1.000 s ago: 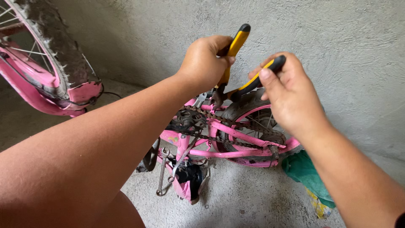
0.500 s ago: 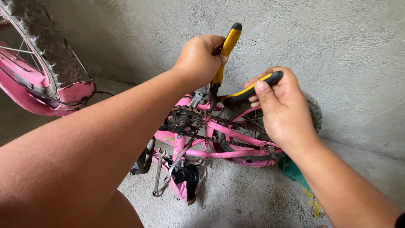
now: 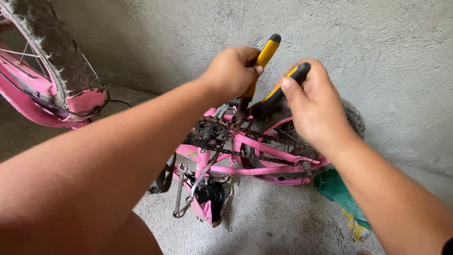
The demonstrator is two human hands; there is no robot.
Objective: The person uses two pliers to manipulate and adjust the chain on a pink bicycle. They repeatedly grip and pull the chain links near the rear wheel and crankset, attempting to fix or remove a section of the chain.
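Note:
A small pink bicycle [image 3: 257, 165] lies upside down on the concrete floor, its chain [image 3: 245, 153] and sprocket [image 3: 210, 130] facing up. My left hand [image 3: 231, 73] grips one yellow-and-black handle [image 3: 265, 53] of a pair of pliers. My right hand [image 3: 314, 106] grips the other handle [image 3: 290, 80]. The jaws of the pliers point down at the frame near the chain, just left of the rear tyre [image 3: 354, 118]; the tips are partly hidden by my hands.
A wrench [image 3: 178, 196] lies on the floor by the bicycle's black saddle [image 3: 214, 198]. A second pink bicycle's muddy wheel [image 3: 49, 52] stands at upper left. A green bag [image 3: 339, 191] lies at right. A rough concrete wall [image 3: 377, 47] rises close behind.
Both hands with the pliers have shifted slightly right and lower toward the chain. The two handles now stand closer together.

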